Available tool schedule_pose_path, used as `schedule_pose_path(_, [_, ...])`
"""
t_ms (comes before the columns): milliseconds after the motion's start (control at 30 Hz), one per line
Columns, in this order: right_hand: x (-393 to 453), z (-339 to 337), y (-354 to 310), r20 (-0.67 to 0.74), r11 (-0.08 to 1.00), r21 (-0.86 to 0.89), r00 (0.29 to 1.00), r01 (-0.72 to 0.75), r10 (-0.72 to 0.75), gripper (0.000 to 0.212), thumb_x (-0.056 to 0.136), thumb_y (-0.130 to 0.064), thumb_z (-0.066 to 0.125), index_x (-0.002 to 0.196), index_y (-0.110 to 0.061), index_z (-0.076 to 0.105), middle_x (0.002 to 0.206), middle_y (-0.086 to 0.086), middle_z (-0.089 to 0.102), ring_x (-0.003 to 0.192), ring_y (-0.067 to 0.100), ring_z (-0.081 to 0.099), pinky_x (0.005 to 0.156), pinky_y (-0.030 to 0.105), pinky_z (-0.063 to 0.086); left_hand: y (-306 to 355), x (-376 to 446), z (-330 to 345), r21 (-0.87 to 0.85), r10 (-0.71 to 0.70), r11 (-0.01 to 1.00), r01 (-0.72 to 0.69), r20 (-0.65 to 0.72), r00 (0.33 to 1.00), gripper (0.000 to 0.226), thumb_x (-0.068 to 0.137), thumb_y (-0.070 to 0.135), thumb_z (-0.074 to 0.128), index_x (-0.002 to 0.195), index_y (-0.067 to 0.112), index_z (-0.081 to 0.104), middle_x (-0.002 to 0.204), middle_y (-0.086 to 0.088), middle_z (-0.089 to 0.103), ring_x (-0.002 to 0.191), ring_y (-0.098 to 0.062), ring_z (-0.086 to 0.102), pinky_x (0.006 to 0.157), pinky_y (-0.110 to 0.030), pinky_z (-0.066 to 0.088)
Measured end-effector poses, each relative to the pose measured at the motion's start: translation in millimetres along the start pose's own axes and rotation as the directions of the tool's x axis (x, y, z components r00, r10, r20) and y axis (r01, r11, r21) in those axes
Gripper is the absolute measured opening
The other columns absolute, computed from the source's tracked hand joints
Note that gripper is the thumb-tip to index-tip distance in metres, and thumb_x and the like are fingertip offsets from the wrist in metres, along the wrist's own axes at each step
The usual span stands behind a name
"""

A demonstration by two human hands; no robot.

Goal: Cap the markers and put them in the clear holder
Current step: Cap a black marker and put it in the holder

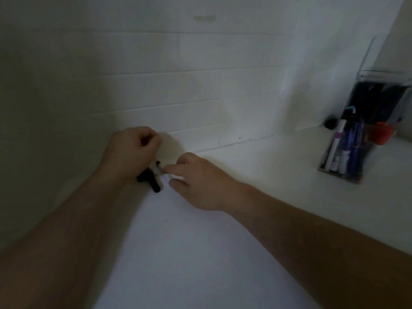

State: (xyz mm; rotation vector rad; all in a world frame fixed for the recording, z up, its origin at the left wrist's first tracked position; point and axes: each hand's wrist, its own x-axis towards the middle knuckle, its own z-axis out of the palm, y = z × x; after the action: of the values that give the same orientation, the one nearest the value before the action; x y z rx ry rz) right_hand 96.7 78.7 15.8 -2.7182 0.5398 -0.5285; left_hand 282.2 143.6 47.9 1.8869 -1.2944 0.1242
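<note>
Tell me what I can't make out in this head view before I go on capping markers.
- Black marker pieces, head view: blurred and partly under the left hand, so capped or uncapped cannot be told.
- Right hand fingertips: blur hides whether they pinch anything.
- Clear holder: markers inside overlap and smear; their count and caps are unreadable.
- Dark box behind the holder: cut by the right edge, contents unclear.

holder (365, 90) — clear glossy plastic | wall (200, 85) — smooth white tile | counter (245, 175) — smooth, matt
</note>
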Motion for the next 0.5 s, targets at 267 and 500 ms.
schedule_pose_path(267, [1.7, -6.9, 13.2, 0.012, 0.925, -0.361, 0.991, -0.122, 0.136, 0.028, 0.101, -0.035, 0.044, 0.108, -0.014, 0.061, 0.096, 0.004, 0.044, 0.099, 0.032, 0.057, 0.072, 0.034, 0.039, -1.4, -2.3, -9.7, 0.335, -0.131, 0.942, 0.02, 0.311, 0.941, 0.02, 0.073, 0.048, 0.065, 0.085, 0.034, 0.074, 0.082, 0.013, 0.068, 0.077, -0.012, 0.064, 0.073, -0.031, 0.055])
schedule_pose_path(500, [-17.6, -7.5, 30.2, -0.027, 0.948, -0.307, 0.997, -0.079, 0.075, 0.042, 0.1, -0.026, 0.042, 0.139, -0.04, 0.048, 0.136, -0.004, 0.049, 0.113, 0.028, 0.042, 0.081, 0.036, 0.039, 4.4, 3.2, 0.1, 0.465, -0.167, 0.885, -0.036, 0.388, 0.907, 0.046, 0.051, 0.066, 0.053, 0.077, 0.03, 0.061, 0.086, 0.008, 0.061, 0.077, -0.015, 0.059, 0.07, -0.035, 0.053])
